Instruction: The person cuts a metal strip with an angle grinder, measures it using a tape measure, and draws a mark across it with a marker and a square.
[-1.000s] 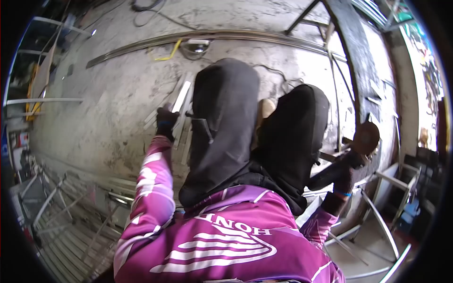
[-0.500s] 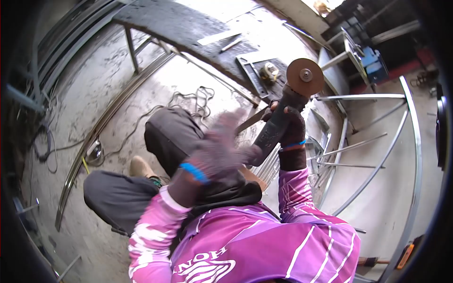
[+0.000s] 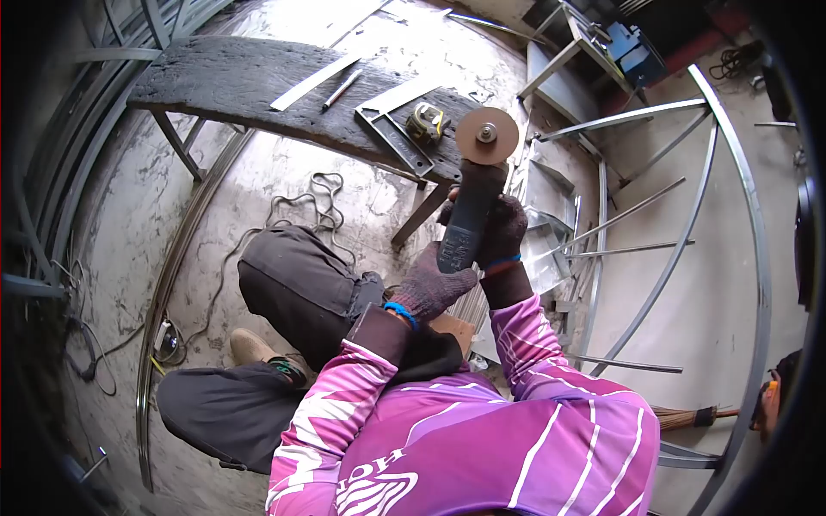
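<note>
An angle grinder (image 3: 467, 219) with a dark body points away from me, its round brown disc (image 3: 471, 146) facing up. My right hand (image 3: 505, 230), in a dark knitted glove, is closed round the grinder's body behind the head. Gloved as well, my left hand (image 3: 428, 286) grips the rear end of the body, thumb on the near side. Left of the disc, a tape measure (image 3: 426, 123) and a try square (image 3: 396, 138) lie on a dark wooden bench (image 3: 232, 73). The fingers under the grinder are partly hidden.
A flat metal strip (image 3: 314, 83) and a pen-like marker (image 3: 342, 90) lie on the bench. A cord (image 3: 323, 202) loops over the floor beneath it. A curved metal frame (image 3: 748, 198) stands at right, near a broom (image 3: 688, 418). Long metal bars (image 3: 176, 258) lie at left.
My left hand, blurred and off the body before, now grips the grinder's rear end. The view has shifted, with the grinder and right hand now lower and further left in it.
</note>
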Available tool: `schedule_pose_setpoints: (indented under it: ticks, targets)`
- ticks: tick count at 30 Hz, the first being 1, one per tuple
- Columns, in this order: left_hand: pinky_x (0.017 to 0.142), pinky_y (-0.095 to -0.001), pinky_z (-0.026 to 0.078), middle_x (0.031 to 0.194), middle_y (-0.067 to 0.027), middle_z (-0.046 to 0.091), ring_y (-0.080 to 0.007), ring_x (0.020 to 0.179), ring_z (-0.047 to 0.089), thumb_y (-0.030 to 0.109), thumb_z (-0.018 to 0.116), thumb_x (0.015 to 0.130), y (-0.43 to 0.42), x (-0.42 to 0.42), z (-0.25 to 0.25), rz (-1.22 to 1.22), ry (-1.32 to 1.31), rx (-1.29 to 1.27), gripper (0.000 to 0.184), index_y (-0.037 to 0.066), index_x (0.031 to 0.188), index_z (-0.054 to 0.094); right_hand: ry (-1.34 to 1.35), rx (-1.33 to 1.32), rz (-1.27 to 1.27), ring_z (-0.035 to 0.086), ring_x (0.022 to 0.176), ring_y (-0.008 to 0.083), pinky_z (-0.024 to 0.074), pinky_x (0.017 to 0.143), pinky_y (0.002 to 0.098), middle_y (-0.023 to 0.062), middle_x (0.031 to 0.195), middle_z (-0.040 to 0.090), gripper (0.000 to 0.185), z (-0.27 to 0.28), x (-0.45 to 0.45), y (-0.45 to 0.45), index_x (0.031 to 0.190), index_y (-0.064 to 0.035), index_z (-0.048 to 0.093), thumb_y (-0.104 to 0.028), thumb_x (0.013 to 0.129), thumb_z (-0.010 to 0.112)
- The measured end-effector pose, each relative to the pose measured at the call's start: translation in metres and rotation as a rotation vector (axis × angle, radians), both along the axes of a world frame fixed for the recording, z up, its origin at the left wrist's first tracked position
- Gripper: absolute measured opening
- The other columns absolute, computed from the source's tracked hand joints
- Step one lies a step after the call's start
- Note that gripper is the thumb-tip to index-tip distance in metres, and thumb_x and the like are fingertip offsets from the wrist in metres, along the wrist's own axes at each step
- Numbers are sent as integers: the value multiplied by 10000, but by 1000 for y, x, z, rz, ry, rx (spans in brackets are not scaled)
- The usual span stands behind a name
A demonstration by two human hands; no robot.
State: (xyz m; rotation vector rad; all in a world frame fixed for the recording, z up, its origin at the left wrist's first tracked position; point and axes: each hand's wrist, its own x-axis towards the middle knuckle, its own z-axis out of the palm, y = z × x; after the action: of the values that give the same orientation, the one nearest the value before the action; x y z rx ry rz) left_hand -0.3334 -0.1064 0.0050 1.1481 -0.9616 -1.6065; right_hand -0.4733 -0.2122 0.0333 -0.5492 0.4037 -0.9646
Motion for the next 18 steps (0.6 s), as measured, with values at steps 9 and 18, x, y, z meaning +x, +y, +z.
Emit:
schedule_pose_setpoints:
  ticks: [9,18]
  targets:
    - [807,-426,571,1005,-171,699,-314,919,720,354,836,771,-2,10,18,80,-539,-28,641,19,1233,544,848,-240,-387,699,815,236,591,710,377,98,967,666,509,-3,42,20,1232,-39,548,-121,804,812]
    - [1011,-494,497,1282,-258,574,-449,1180,600,317,764,796,5,5,-6,152,-658,-302,767,49,1436,437,761,-182,-306,679,646,262,596,589,424,113,809,656,433,20,15,-46,1100,-24,561,-75,745,804]
